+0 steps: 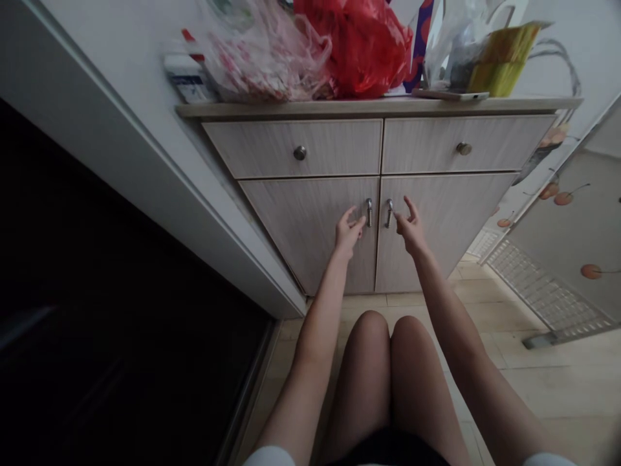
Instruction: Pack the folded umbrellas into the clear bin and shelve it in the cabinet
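Knees [371, 340] fill the bottom of my feed, and both arms reach past them toward the lower cabinet doors [310, 233]. From here, the step in hand looks like the reach itself: the left hand [348, 234] sits just beside the left door's handle [369, 212], and the right hand [411, 228] just beside the right door's handle [389, 213]. The fingers [356, 222] of both hands are open and loosely curved, gripping nothing, and neither hand seems to touch the metal. Holding a handle calls for closing that small gap and curling the fingers round it. Above the drawers [291, 149], a ledge [378, 107] carries a red bag [354, 45], a pink-printed bag [266, 58] and what looks like a phone [451, 95]. Beige tiles [490, 298] run along the cabinet's foot, and a cherry-patterned panel [567, 226] stands to the right.
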{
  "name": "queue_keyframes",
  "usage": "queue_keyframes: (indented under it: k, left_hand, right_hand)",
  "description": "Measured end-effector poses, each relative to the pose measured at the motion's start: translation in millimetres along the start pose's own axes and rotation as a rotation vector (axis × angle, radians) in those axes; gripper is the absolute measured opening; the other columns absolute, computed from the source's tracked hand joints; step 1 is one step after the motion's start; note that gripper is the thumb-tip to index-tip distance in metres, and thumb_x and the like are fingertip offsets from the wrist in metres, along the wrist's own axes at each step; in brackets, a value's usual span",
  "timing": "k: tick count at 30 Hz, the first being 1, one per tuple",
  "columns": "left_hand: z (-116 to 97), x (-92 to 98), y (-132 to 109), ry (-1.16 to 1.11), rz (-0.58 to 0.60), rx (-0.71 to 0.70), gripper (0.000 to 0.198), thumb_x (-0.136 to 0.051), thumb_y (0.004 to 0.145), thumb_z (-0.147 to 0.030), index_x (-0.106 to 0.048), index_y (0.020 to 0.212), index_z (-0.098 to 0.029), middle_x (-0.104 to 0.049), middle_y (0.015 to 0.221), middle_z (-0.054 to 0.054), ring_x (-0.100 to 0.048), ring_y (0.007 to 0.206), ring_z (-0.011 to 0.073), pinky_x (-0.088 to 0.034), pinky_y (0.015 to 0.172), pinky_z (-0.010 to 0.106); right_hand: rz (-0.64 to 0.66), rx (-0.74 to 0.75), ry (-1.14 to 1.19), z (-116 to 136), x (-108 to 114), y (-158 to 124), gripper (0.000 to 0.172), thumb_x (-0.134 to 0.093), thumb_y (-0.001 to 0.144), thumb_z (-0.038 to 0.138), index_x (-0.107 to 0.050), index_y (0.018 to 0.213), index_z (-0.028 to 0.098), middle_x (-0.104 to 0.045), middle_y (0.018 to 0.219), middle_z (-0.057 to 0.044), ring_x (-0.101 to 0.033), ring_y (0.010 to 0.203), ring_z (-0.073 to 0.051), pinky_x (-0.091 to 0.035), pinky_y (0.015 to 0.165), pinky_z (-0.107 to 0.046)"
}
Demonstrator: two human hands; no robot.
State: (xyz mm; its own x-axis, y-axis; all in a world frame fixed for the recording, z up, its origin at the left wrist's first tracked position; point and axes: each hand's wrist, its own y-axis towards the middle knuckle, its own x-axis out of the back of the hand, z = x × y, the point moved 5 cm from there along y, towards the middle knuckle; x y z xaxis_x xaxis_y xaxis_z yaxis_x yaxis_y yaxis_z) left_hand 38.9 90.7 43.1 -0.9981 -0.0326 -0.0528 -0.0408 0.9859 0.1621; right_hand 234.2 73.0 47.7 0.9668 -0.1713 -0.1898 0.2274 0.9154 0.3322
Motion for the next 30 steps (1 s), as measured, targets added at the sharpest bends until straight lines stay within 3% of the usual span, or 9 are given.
queue_keyframes:
  k: [4, 7, 12, 15, 17, 20, 22, 24, 30]
  left_hand:
    - [-13.0, 4.7, -34.1, -0.579, 0.334, 0.074, 0.058, -0.061, 0.089, -0.02, -0.048, 0.144, -0.03, -0.027, 0.049, -0.014, -0.021, 0.038, 0.0056, -0.03, 0.054, 0.022]
    - [-11.3, 7.8, -55.9, -0.659, 0.316, 0.034, 0.055, -0.053, 0.094, -0.023, -0.043, 0.147, -0.035, -0.018, 0.049, -0.014, -0.012, 0.037, 0.0057, -0.034, 0.058, 0.023]
    - [15.5, 4.1, -69.6, -0.406, 0.186, 0.039, 0.048, -0.041, 0.1, -0.032, -0.044, 0.148, -0.036, -0.013, 0.05, -0.013, -0.012, 0.038, 0.0073, -0.041, 0.065, 0.029]
    - [28.3, 0.1, -60.5, -0.326, 0.197, 0.017, 0.047, -0.043, 0.099, -0.035, -0.046, 0.146, -0.034, -0.017, 0.05, -0.012, -0.018, 0.038, 0.0076, -0.044, 0.068, 0.029]
    - [34.8, -4.2, -44.6, -0.281, 0.174, 0.007, 0.046, -0.048, 0.097, -0.036, -0.052, 0.142, -0.03, -0.029, 0.051, -0.011, -0.029, 0.041, 0.0079, -0.045, 0.068, 0.028]
    - [39.7, -12.8, -12.2, -0.137, 0.007, -0.048, 0.035, -0.058, 0.092, -0.036, -0.064, 0.124, -0.022, -0.059, 0.071, -0.002, -0.055, 0.062, 0.0101, -0.048, 0.074, 0.027]
    - [39.0, -21.1, 6.2, -0.018, -0.115, -0.111, 0.028, -0.062, 0.091, -0.031, -0.065, 0.116, -0.018, -0.069, 0.098, 0.007, -0.064, 0.087, 0.0135, -0.049, 0.085, 0.027]
    - [37.9, -30.9, 18.1, 0.098, -0.161, -0.153, 0.026, -0.062, 0.091, -0.024, -0.062, 0.115, -0.015, -0.068, 0.115, 0.013, -0.065, 0.103, 0.0161, -0.048, 0.092, 0.028]
    - [31.6, -36.6, 18.7, 0.373, -0.158, -0.276, 0.016, -0.064, 0.088, -0.019, -0.064, 0.104, -0.015, -0.072, 0.105, 0.013, -0.068, 0.098, 0.0194, -0.048, 0.09, 0.03]
  right_hand:
    - [0.267, -0.103, 0.406, 24.9, 6.2, -37.4, 0.075, -0.062, 0.079, 0.031, -0.036, 0.15, 0.036, -0.015, 0.047, 0.016, -0.01, 0.04, -0.009, -0.017, 0.045, -0.023]
    - [0.306, -0.11, 0.482, 27.8, 11.5, -60.2, 0.07, -0.06, 0.079, 0.034, -0.041, 0.147, 0.035, -0.007, 0.045, 0.017, -0.001, 0.04, -0.009, -0.012, 0.044, -0.024]
    - [0.285, -0.142, 0.364, 6.5, 14.1, -75.8, 0.07, -0.052, 0.084, 0.042, -0.035, 0.152, 0.033, -0.003, 0.043, 0.018, 0.002, 0.039, -0.009, -0.012, 0.043, -0.024]
    - [0.25, -0.117, 0.249, -6.1, 17.2, -67.8, 0.07, -0.05, 0.086, 0.044, -0.033, 0.153, 0.033, -0.017, 0.045, 0.016, -0.008, 0.038, -0.01, -0.02, 0.044, -0.023]
    - [0.158, -0.078, 0.116, -15.3, 20.0, -52.8, 0.064, -0.048, 0.087, 0.047, -0.041, 0.149, 0.03, -0.038, 0.052, 0.012, -0.026, 0.041, -0.01, -0.029, 0.047, -0.023]
    - [-0.06, 0.04, -0.22, -28.0, 20.9, -22.2, 0.056, -0.052, 0.086, 0.055, -0.058, 0.129, 0.02, -0.066, 0.092, -0.005, -0.057, 0.072, -0.014, -0.044, 0.064, -0.027]
    - [-0.142, 0.122, -0.424, -35.4, 14.0, -3.1, 0.053, -0.055, 0.084, 0.057, -0.061, 0.119, 0.017, -0.066, 0.114, -0.014, -0.061, 0.096, -0.02, -0.048, 0.079, -0.032]
    - [-0.124, 0.167, -0.499, -43.3, 2.5, 12.0, 0.051, -0.052, 0.087, 0.056, -0.061, 0.116, 0.015, -0.066, 0.117, -0.017, -0.061, 0.103, -0.023, -0.049, 0.086, -0.037]
    - [-0.142, 0.152, -0.496, -51.7, -11.2, 25.1, 0.042, -0.046, 0.093, 0.054, -0.063, 0.1, 0.016, -0.07, 0.098, -0.015, -0.066, 0.088, -0.021, -0.051, 0.084, -0.037]
